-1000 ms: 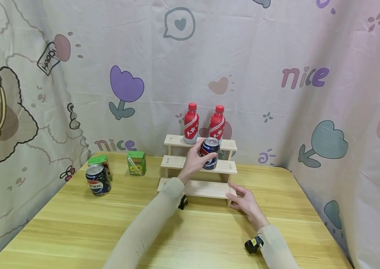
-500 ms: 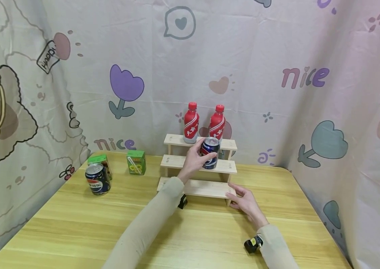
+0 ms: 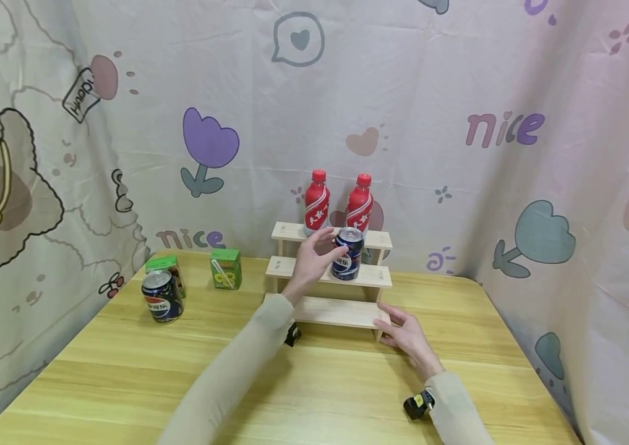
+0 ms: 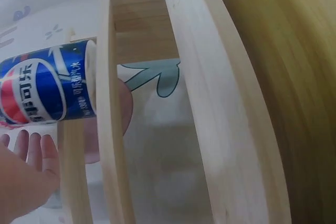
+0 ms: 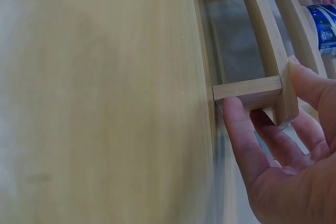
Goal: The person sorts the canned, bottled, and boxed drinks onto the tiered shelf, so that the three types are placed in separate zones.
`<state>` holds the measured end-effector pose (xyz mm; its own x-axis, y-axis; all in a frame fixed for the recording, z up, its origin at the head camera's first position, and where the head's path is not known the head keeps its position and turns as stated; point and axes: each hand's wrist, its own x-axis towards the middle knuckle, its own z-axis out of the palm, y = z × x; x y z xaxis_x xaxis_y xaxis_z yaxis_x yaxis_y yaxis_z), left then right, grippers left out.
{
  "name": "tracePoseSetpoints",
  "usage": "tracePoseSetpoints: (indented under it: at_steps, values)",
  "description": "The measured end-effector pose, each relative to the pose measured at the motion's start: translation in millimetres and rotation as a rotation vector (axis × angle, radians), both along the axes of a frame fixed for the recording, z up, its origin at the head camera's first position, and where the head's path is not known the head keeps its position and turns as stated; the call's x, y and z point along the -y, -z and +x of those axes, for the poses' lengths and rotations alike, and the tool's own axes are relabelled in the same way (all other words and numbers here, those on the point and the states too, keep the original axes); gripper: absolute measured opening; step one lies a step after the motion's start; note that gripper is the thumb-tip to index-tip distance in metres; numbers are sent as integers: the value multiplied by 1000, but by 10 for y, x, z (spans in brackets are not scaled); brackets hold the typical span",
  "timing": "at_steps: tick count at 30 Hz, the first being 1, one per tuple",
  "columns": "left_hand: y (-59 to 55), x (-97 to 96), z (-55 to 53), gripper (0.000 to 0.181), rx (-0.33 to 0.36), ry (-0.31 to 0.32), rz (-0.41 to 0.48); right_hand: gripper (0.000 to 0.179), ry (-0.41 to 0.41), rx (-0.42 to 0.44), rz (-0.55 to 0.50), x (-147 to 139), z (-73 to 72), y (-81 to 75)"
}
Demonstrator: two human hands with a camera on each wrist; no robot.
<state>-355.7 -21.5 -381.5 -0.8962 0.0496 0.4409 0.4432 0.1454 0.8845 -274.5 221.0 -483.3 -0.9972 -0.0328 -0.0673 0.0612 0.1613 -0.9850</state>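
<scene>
A blue cola can (image 3: 347, 254) stands upright on the middle step of the three-step wooden shelf (image 3: 342, 311). Just left of that can is my left hand (image 3: 310, 262), its fingers spread and holding nothing; in the left wrist view a gap shows between the hand (image 4: 26, 179) and the can (image 4: 47, 85). My right hand (image 3: 407, 337) grips the right end of the lowest step. Seen from the right wrist, its thumb lies on the board and its fingers (image 5: 242, 135) bend around the side support (image 5: 249, 88).
Two red bottles (image 3: 316, 204) stand on the top step. On the table's left side are another cola can (image 3: 162, 298), a green drink carton (image 3: 226, 270) with a straw, and a second carton (image 3: 165, 264) partly behind that can. A patterned curtain (image 3: 403, 80) hangs behind the table.
My left hand has let go of the cola can and drawn a little to the left. The can stays on the middle step, and my right hand has not moved.
</scene>
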Motion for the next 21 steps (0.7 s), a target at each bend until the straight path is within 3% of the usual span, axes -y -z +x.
tracePoseSetpoints:
  at_steps: [7,12,21]
  values:
    - [-15,176,38,40,-35,-17,91,61,2,-8,-4,3,7,1]
    - [-26,343,73,24,-24,-3,147,60,8,18,11,12,-11,-4]
    - [-3,670,157,26,39,21,187,67,-14,-24,-13,-7,6,24]
